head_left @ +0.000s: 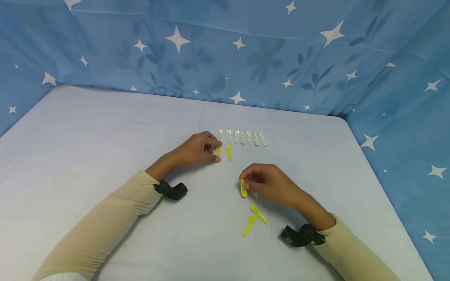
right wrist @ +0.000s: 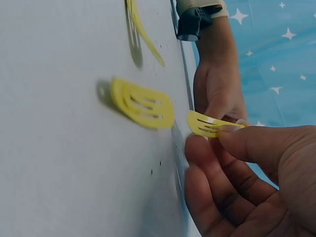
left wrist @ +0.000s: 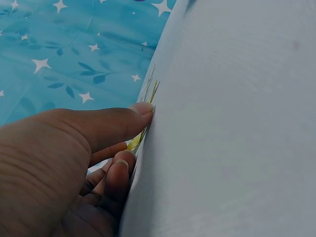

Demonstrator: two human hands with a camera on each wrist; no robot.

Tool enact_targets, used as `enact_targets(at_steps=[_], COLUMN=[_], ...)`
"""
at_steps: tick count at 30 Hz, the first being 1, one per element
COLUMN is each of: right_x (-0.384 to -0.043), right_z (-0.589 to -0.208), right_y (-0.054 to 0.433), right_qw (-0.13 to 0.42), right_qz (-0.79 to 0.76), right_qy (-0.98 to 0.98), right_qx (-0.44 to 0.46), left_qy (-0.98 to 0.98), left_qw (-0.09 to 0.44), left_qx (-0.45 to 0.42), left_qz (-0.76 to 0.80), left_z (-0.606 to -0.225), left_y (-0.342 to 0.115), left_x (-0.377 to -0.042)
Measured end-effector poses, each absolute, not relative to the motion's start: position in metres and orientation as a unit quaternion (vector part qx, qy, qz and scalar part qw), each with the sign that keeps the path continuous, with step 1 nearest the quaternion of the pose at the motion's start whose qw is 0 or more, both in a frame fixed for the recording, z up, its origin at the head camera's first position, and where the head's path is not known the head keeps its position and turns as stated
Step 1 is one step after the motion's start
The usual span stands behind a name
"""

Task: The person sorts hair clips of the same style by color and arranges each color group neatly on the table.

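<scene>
My left hand is at the near side of a row of white snap hair clips. Its thumb and fingers pinch a yellow snap hair clip by its two ends, low over the table. Just right of that clip lies another yellow clip, below the white row. Nearer the body, my right hand holds a yellow hair clip between thumb and fingertips, raised off the cloth. Two loose yellow clips, one slanted and one beside it, lie below the right hand.
A white cloth covers the table. Behind it and on the right hangs a blue curtain with white stars. Dark wrist cameras sit on the left wrist and right wrist, close over the cloth.
</scene>
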State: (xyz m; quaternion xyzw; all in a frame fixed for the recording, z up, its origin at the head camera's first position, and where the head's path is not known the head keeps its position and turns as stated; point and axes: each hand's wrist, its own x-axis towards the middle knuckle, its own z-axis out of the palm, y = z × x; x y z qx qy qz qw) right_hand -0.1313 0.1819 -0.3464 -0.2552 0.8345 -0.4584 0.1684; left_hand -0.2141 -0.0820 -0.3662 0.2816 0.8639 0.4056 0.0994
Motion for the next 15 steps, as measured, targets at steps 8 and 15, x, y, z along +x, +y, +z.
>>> enact_targets(at_steps=[8, 15], right_x=[-0.14, -0.148], right_z=[-0.347, -0.348], right_y=[0.186, 0.185], right_qw=[0.153, 0.141], right_qz=[-0.473, -0.472], right_qy=[0.833, 0.839], right_qx=[-0.244, -0.233], left_qy=[0.863, 0.864], left_qw=[0.1, 0.098], left_qx=[0.285, 0.282], left_qz=[0.406, 0.405], left_z=[-0.367, -0.366], left_y=[-0.082, -0.082], left_x=[-0.214, -0.213])
